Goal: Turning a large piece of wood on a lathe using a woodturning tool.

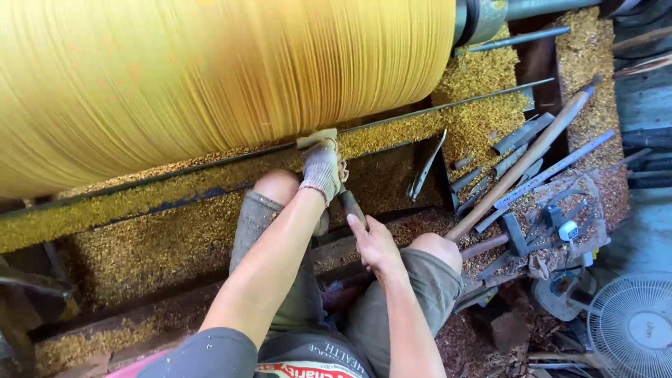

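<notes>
1. My left hand (322,168), in a worn grey work glove, is closed over the far end of a long turning tool (350,204), pressing it down on the metal tool rest (210,162).
2. The tool's tip meets the near lower face of the large yellow wooden cylinder (210,70), which fills the far left of the view.
3. My right hand (374,245), bare, is wrapped around the near end of the tool's dark handle, fingers curled shut.
4. The tool runs from between my knees, near centre, up to the rest.
5. Yellow shavings (140,245) cover the lathe bed below and beside the cylinder.
6. To the right, chisels (514,136) and a long wooden-handled tool (518,164) lie among shavings.
7. A white fan (633,325) stands at the near right corner.
</notes>
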